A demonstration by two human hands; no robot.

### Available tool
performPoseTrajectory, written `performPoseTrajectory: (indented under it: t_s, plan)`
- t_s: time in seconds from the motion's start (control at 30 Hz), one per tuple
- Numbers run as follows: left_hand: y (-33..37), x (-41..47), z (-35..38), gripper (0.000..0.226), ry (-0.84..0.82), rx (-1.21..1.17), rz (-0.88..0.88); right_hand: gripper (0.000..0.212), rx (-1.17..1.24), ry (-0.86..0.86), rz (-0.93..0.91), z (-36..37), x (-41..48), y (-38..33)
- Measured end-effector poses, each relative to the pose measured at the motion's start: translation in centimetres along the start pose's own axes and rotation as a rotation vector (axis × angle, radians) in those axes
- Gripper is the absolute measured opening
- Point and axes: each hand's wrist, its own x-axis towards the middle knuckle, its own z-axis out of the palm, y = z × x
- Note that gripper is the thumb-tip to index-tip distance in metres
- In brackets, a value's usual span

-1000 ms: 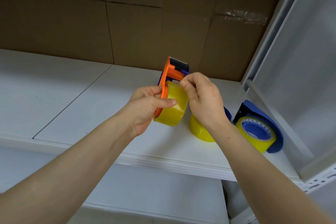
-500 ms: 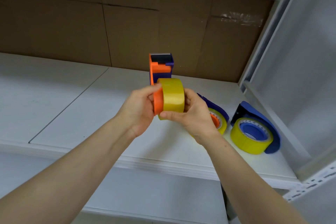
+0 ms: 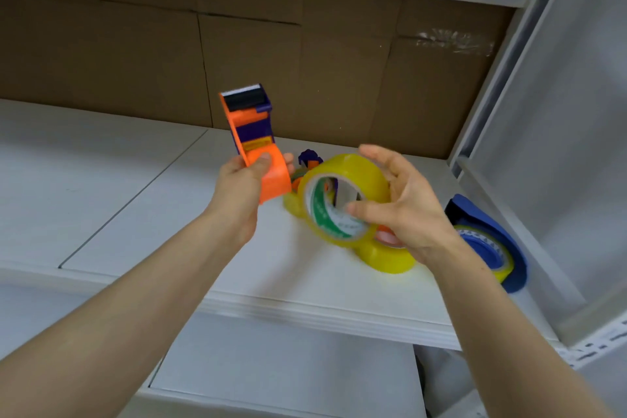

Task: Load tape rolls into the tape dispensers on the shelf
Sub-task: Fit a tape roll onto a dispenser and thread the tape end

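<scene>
the tape roll [image 3: 342,168] is up in the air over the shelf [image 3: 142,214], in my right hand [image 3: 410,214]. it is yellow, with a white core printed in green, and its open side is turned towards me and a little to the left. my thumb lies across the near edge of the core and my fingers [image 3: 376,154] reach over the top of the roll, so the roll is pinched between them; the fingers are more spread than curled.

just left of the roll, with a thin gap showing between the two, is the orange dispenser [image 3: 252,142]. my left hand [image 3: 242,190] is clenched around its rounded lower end, thumb on the near face. the dispenser stands tilted, its dark roller and cutter end up and leaning away to the left. it carries no roll.

behind the held roll, lying on the shelf, is a second dispenser [image 3: 309,159] with purple and orange parts and a yellow roll in it; most of it is hidden by my hand and the roll. further right, near the shelf's side wall, a blue dispenser [image 3: 488,224] lies with a yellow roll on a blue hub.

brown cardboard [image 3: 305,78] covers the back of the shelf. a lower shelf [image 3: 288,366] shows beneath my forearms.
</scene>
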Motion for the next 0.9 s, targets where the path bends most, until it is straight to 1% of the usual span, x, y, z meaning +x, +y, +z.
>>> performPoseTrajectory:
  t_s: [0.07, 0.13, 0.2, 0.23, 0.3, 0.37, 0.4, 0.47, 0.5, 0.53, 0.57, 0.6, 0.63, 0.67, 0.73, 0.77, 0.9]
  plan:
    - [-0.3, -0.8, 0.3, 0.021, -0.083, 0.048, -0.033, 0.059, 0.134, -0.167, -0.033, -0.4, -0.1, -0.3]
    - [-0.5, -1.6, 0.6, 0.031, -0.232, 0.022, -0.09, 0.056, 0.135, -0.222, -0.062, -0.3, 0.3, -0.1]
    - [-0.3, -2.3, 0.8, 0.042, -0.411, -0.014, -0.125, 0.054, 0.099, -0.187, -0.083, 0.2, 1.0, 0.1]
    - [-0.3, -2.6, 0.9, 0.045, -0.481, -0.004, -0.114, 0.051, 0.072, -0.13, -0.101, 0.5, 1.3, 0.2]
    - [-0.6, -3.1, 0.9, 0.045, -0.552, 0.095, -0.071, 0.045, 0.092, 0.001, -0.128, 0.7, 1.7, 0.6]
    - [-0.9, -3.3, 0.8, 0.048, -0.551, 0.171, -0.044, 0.042, 0.137, 0.096, -0.135, 0.8, 1.9, 1.1]
    - [-1.0, -3.4, 0.8, 0.048, -0.538, 0.185, -0.034, 0.042, 0.11, 0.138, -0.136, 0.9, 2.0, 1.4]
    - [-0.9, -3.5, 0.9, 0.05, -0.499, 0.21, -0.004, 0.045, -0.076, 0.243, -0.137, 1.4, 1.9, 1.6]
    - [-0.8, -3.6, 1.0, 0.052, -0.471, 0.221, 0.01, 0.046, -0.132, 0.321, -0.112, 1.6, 1.8, 1.8]
    - [-0.8, -3.6, 1.2, 0.053, -0.438, 0.231, 0.024, 0.043, -0.078, 0.391, -0.065, 1.9, 1.5, 1.8]
    - [-0.8, -3.7, 1.3, 0.054, -0.405, 0.25, 0.04, 0.036, 0.017, 0.446, -0.004, 2.3, 1.1, 1.7]
    - [-0.8, -3.9, 1.4, 0.056, -0.376, 0.277, 0.056, 0.027, 0.134, 0.475, 0.065, 2.5, 0.8, 1.7]
    - [-0.8, -3.9, 1.4, 0.058, -0.351, 0.309, 0.072, 0.023, 0.224, 0.474, 0.126, 2.8, 0.4, 1.7]
    - [-0.9, -4.0, 1.5, 0.058, -0.331, 0.339, 0.09, 0.034, 0.267, 0.441, 0.167, 3.0, 0.2, 1.7]
    - [-1.1, -4.0, 1.6, 0.06, -0.305, 0.375, 0.107, 0.068, 0.286, 0.365, 0.206, 3.6, 0.0, 2.1]
    - [-1.2, -4.0, 1.6, 0.059, -0.302, 0.377, 0.105, 0.074, 0.295, 0.346, 0.22, 4.0, 0.0, 2.1]
    - [-0.8, -3.9, 1.9, 0.06, -0.34, 0.424, 0.12, 0.081, 0.446, 0.305, 0.227, 4.6, 0.3, 2.6]
